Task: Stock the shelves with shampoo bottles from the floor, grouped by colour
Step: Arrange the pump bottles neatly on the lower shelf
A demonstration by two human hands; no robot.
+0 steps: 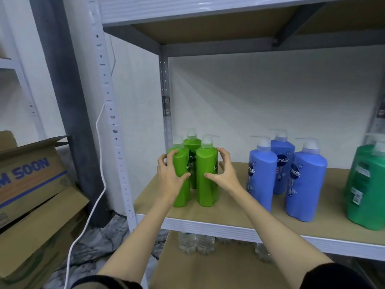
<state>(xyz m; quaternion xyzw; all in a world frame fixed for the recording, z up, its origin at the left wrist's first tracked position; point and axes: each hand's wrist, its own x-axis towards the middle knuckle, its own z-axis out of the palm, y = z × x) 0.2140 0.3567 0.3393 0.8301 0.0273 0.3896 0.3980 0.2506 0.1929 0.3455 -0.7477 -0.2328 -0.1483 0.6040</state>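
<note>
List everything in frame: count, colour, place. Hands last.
light green shampoo bottles: 3, white pump tops, left end of the shelf, clustered
blue shampoo bottles: 3, white pump tops, middle of the shelf
dark green bottles: at least 2, right end of the shelf, partly cut off by the frame edge
shelf: 1, tan board in a grey metal frame
clear water bottles: several, lower shelf, count hidden
cardboard boxes: at least 2, brown, stacked at left
cable: 1, white, hanging beside the shelf post
left hand: on the front left light green bottle
right hand: on the front right light green bottle
</note>
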